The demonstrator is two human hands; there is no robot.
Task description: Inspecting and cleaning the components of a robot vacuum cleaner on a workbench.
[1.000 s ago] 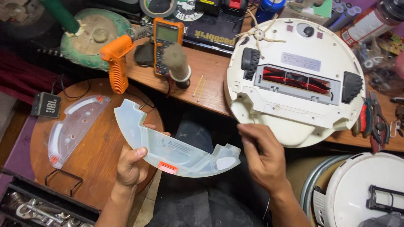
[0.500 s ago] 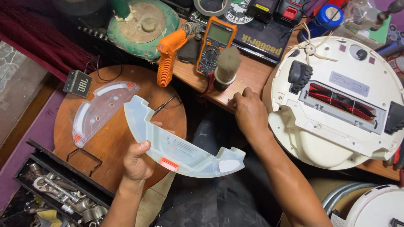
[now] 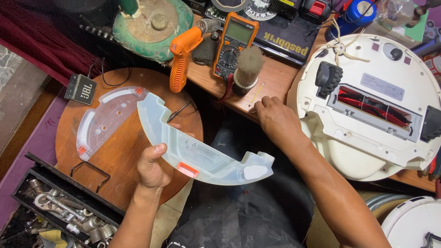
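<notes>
The curved translucent plastic water tank (image 3: 202,154), gripped only by the left hand (image 3: 151,167), could be dropped while the right hand's (image 3: 275,120) fingers rest loosely curled, holding nothing, on the wooden surface (image 3: 271,78).

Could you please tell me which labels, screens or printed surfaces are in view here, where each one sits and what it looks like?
Multimeter screen: grey-green rectangle, orange case, bench top centre.
Sticker on the translucent tank held by the left hand: small, pale, rectangular.
Label on the robot vacuum: white rectangle, underside, right.
Black case: yellow lettering, behind multimeter.
Small black speaker: white logo, left.
</notes>
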